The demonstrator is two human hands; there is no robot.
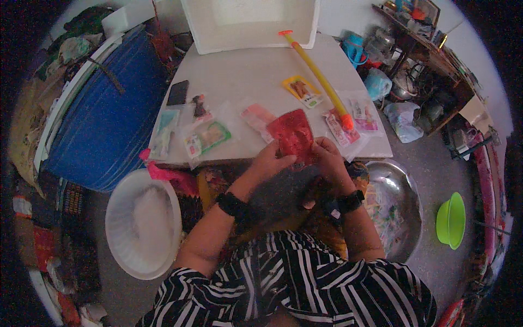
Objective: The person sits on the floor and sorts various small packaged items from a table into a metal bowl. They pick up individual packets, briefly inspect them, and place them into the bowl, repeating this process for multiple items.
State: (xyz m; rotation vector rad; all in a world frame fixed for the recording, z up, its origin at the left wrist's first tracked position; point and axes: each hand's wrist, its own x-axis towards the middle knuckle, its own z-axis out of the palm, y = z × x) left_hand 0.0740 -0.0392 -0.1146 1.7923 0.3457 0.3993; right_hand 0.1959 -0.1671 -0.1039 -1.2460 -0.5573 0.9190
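Observation:
Both hands hold a red packet just above the near edge of the white table. My left hand grips its lower left side, thumb on the front. My right hand pinches its lower right corner. Each wrist wears a dark band. Around the packet lie several clear and coloured sachets: a green one, a pink one, a yellow one and some by the right edge.
A yellow tube with orange ends crosses the table beside an open white foam box; a dark phone lies left. A blue barrel, white basin, steel bowl and green bowl stand on the floor.

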